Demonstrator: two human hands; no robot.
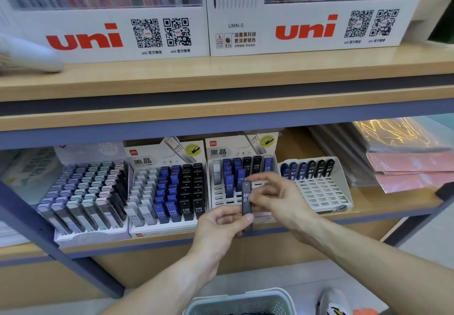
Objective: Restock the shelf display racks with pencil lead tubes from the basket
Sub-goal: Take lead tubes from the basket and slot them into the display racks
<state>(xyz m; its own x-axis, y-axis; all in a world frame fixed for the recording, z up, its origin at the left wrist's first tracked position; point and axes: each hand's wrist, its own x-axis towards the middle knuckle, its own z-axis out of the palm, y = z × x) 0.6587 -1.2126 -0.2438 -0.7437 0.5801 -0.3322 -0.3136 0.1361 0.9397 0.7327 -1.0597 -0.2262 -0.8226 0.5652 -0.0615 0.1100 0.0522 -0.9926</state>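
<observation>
A black pencil lead tube (246, 198) marked HB 0.5 stands upright between both hands, in front of the third display rack (222, 198). My left hand (218, 226) grips its lower end with thumb and curled fingers. My right hand (277, 199) pinches its upper part from the right. That rack holds a few blue, black and white tubes in its back rows, with open slots in front. The grey basket (239, 301) sits on the floor below; its contents are hidden.
A full blue, black and white rack (169, 192) and a pastel rack (86, 192) stand to the left. A fourth rack (317, 184) at the right holds one back row of tubes. Pink packets (407, 169) lie far right. White uni boxes (103, 34) fill the upper shelf.
</observation>
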